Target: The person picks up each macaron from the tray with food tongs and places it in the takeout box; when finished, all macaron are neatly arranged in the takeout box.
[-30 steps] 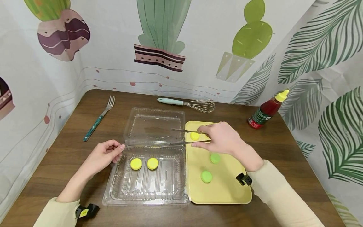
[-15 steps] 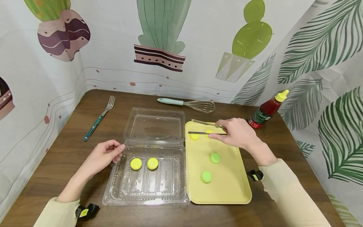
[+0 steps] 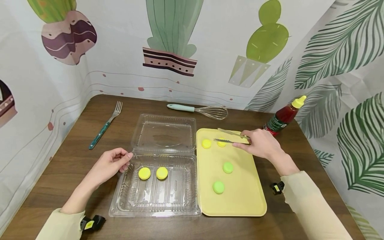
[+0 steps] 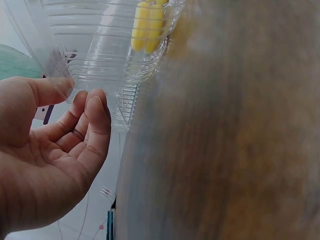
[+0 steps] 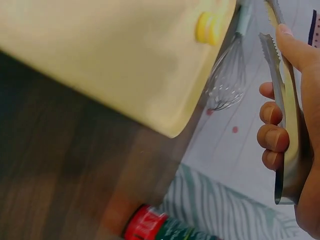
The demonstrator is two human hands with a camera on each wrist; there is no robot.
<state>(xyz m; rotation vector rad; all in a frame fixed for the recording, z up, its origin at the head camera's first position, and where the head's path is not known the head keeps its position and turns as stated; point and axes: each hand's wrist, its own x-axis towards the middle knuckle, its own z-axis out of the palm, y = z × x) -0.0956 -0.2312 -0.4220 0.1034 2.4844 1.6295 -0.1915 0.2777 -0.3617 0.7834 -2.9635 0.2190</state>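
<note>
My right hand point(image 3: 264, 143) grips metal tongs point(image 5: 292, 135) with serrated tips, thumb on one arm and fingers round the other. In the head view the tongs' spread arms overlap a yellow macaron point(image 3: 221, 144) at the far end of the yellow tray point(image 3: 243, 201). Another yellow macaron point(image 3: 206, 143) lies to its left, and two green macarons, one farther point(image 3: 228, 167) and one nearer point(image 3: 218, 187), sit on the same tray. My left hand point(image 3: 111, 163) pinches the left rim of an open clear plastic container point(image 3: 156, 200). Two yellow macarons point(image 3: 144, 173) sit side by side inside it.
Beyond the container a whisk point(image 3: 207, 111) lies by the patterned cloth backdrop point(image 3: 120, 40). A fork point(image 3: 105, 126) with a teal handle is at the left. The red sauce bottle point(image 3: 283, 116) stands at the back right, just beyond my right hand.
My right hand has drawn the tongs to the right, from over the container's edge and the left yellow macaron to the right one. My left hand has stayed put.
</note>
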